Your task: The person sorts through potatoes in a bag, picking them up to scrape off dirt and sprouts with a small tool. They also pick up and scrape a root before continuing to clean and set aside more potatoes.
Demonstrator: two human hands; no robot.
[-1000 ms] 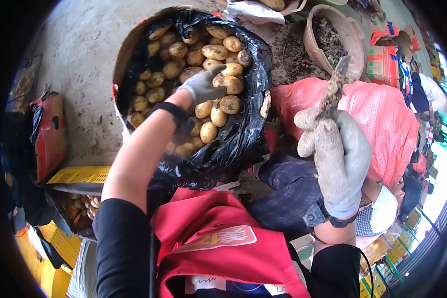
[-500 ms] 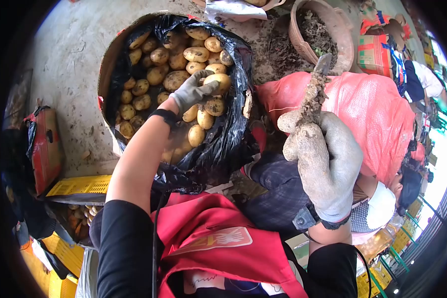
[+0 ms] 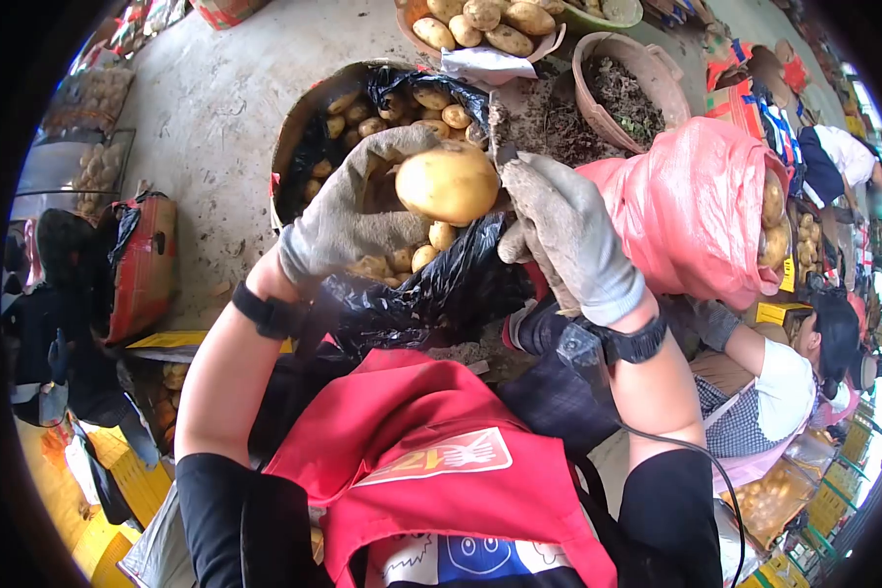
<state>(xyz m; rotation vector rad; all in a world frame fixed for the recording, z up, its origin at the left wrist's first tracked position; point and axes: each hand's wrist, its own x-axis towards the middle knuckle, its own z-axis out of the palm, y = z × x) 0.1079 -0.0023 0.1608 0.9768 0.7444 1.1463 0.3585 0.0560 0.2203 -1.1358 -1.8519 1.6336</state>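
Observation:
My left hand (image 3: 348, 211), in a dirt-stained grey glove, grips a large yellow potato (image 3: 448, 183) between thumb and fingers. Close to the potato's right side, my gloved right hand (image 3: 580, 230) is closed around a knife (image 3: 499, 125). Its narrow blade is caked with mud and points up; the handle is hidden in my fingers. Below both hands stands a round container lined with a black plastic bag (image 3: 441, 294), holding many potatoes with soil on them. My hands cover part of it.
Right of the container leans a pink woven sack (image 3: 686, 211) with potatoes at its mouth. Beyond it sits a pink tub (image 3: 598, 98) of soil. A basin of potatoes (image 3: 505, 24) is at the top. A red carton (image 3: 147, 269) stands left. Another person (image 3: 774, 382) sits at the right.
My left hand has lifted a potato out of the container and brought it nearer. My right hand has moved left with the knife, up beside the potato. The view has shifted.

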